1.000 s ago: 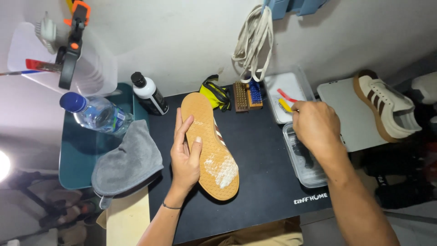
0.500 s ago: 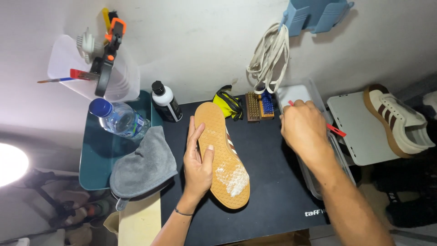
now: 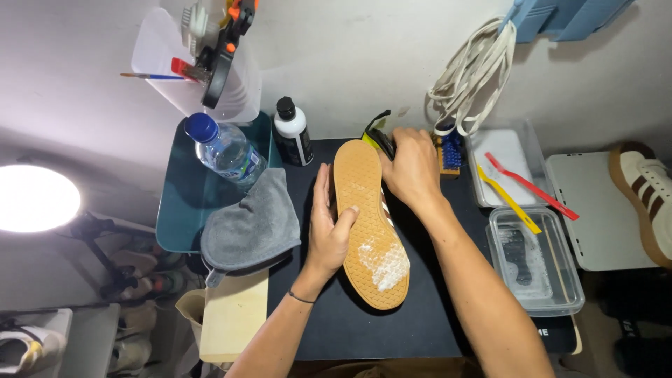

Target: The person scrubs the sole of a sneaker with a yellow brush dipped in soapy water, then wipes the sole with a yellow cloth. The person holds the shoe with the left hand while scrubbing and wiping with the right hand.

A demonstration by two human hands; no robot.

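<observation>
A shoe point(image 3: 365, 217) lies sole up on the black mat point(image 3: 434, 308), its tan gum sole carrying a patch of white foam near the heel. My left hand point(image 3: 327, 227) grips its left edge, thumb on the sole. Beyond the shoe's toe, my right hand point(image 3: 413, 166) closes on a black brush with a yellow-green edge point(image 3: 378, 136). A wooden brush with blue bristles point(image 3: 451, 154) stands just right of that hand.
A grey cloth point(image 3: 252, 224), a water bottle point(image 3: 222, 150) and a black bottle with a white label point(image 3: 292, 133) sit left. Right: a clear tub of water point(image 3: 535, 262), a tray with red and yellow tools point(image 3: 514, 182), white laces point(image 3: 476, 77), a second shoe point(image 3: 640, 196).
My right hand has moved left from the trays at the right to the black brush behind the shoe's toe. The left hand keeps its hold on the shoe.
</observation>
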